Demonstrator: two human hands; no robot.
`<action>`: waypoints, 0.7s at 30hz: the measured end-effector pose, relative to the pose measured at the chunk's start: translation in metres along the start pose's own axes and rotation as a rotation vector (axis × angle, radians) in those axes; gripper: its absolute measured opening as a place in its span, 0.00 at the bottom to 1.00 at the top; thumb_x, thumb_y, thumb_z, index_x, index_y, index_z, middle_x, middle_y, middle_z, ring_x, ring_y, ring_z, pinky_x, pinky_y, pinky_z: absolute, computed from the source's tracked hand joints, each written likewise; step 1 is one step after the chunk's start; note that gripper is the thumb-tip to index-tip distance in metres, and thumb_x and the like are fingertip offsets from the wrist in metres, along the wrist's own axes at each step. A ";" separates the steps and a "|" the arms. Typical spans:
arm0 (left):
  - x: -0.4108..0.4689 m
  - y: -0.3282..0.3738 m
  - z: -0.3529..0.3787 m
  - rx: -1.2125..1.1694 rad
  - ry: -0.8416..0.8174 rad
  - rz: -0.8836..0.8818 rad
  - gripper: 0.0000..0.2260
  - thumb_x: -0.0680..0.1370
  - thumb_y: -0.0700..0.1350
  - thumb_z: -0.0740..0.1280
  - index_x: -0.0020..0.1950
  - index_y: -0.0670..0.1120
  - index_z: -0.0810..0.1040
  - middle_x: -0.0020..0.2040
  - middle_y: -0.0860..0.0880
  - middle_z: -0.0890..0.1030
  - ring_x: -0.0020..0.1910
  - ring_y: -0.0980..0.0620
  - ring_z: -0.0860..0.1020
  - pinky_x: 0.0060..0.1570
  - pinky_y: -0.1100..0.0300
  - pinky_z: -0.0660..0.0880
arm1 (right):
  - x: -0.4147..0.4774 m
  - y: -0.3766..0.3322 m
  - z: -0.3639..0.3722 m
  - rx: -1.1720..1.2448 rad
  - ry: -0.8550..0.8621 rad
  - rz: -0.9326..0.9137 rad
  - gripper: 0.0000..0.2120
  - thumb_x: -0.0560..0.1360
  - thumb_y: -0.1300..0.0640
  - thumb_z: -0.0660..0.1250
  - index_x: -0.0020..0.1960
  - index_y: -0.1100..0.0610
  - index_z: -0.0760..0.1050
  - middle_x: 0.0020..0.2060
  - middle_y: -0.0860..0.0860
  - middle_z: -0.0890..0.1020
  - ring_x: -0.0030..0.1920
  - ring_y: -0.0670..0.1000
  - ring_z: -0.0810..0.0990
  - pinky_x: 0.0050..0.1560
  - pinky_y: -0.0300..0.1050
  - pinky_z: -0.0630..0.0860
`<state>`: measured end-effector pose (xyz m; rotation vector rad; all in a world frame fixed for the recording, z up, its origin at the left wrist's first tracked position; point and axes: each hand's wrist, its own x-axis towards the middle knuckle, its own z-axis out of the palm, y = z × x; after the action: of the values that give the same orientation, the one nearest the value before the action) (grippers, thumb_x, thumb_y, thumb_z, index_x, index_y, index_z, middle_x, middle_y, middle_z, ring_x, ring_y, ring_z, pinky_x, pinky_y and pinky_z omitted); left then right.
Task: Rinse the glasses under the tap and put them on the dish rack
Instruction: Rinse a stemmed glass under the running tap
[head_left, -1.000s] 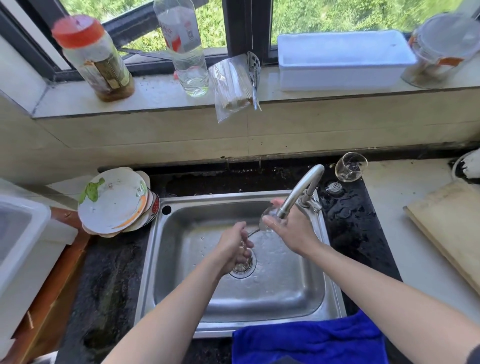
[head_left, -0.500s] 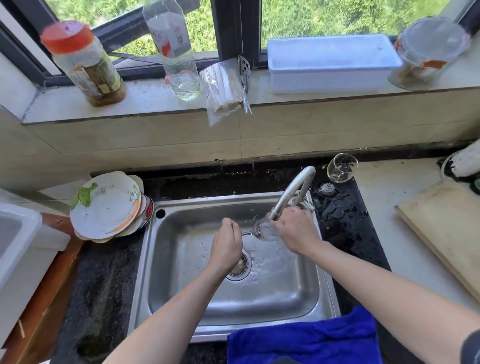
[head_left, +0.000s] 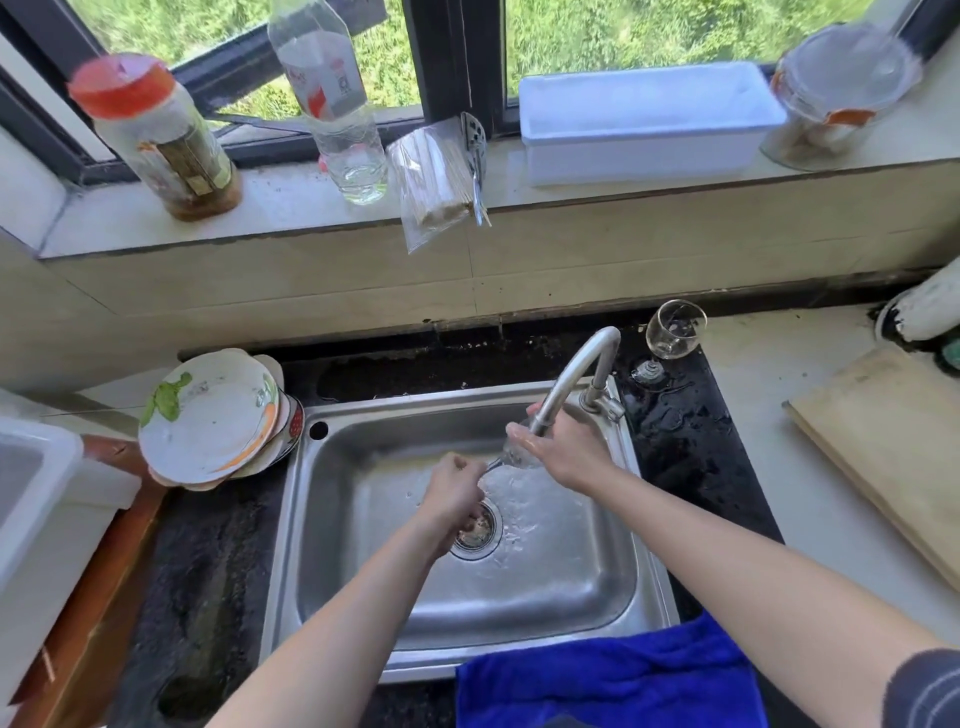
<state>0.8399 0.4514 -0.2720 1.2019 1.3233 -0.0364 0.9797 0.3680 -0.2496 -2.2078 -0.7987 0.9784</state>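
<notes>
Wineglass lies sideways at tap spout, over sink, so we catch water on bowl. Left hand curls fingers round stem to steady it; right hand wraps bowl, fingers pressed together. On counter far right of tap, second wineglass waits upright.

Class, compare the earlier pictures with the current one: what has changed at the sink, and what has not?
Nothing was taken up or let go. The left hand still grips the stem and the right hand the bowl of the glass under the tap. The second glass and plates stayed put.
</notes>
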 end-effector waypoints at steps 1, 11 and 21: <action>0.001 0.000 0.000 -0.028 0.021 0.028 0.06 0.81 0.46 0.57 0.47 0.45 0.66 0.35 0.45 0.71 0.24 0.52 0.64 0.23 0.65 0.58 | -0.001 -0.003 0.004 0.076 0.028 0.024 0.20 0.76 0.39 0.64 0.61 0.51 0.71 0.49 0.43 0.74 0.49 0.47 0.74 0.51 0.45 0.71; 0.008 -0.016 -0.022 0.290 0.087 0.478 0.10 0.82 0.49 0.58 0.42 0.48 0.66 0.38 0.51 0.69 0.38 0.50 0.69 0.42 0.49 0.71 | 0.002 0.005 0.000 0.180 -0.226 0.074 0.17 0.73 0.42 0.66 0.40 0.56 0.81 0.39 0.53 0.84 0.40 0.52 0.78 0.47 0.55 0.78; 0.010 -0.009 -0.017 0.200 0.057 0.522 0.11 0.82 0.50 0.57 0.41 0.48 0.66 0.36 0.50 0.69 0.34 0.50 0.67 0.35 0.53 0.67 | 0.012 -0.007 -0.026 0.243 -0.432 0.187 0.11 0.81 0.57 0.60 0.53 0.58 0.81 0.50 0.54 0.85 0.42 0.50 0.84 0.41 0.45 0.77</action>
<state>0.8256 0.4652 -0.2813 1.6994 1.0363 0.2476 1.0051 0.3740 -0.2356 -1.9099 -0.6197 1.5912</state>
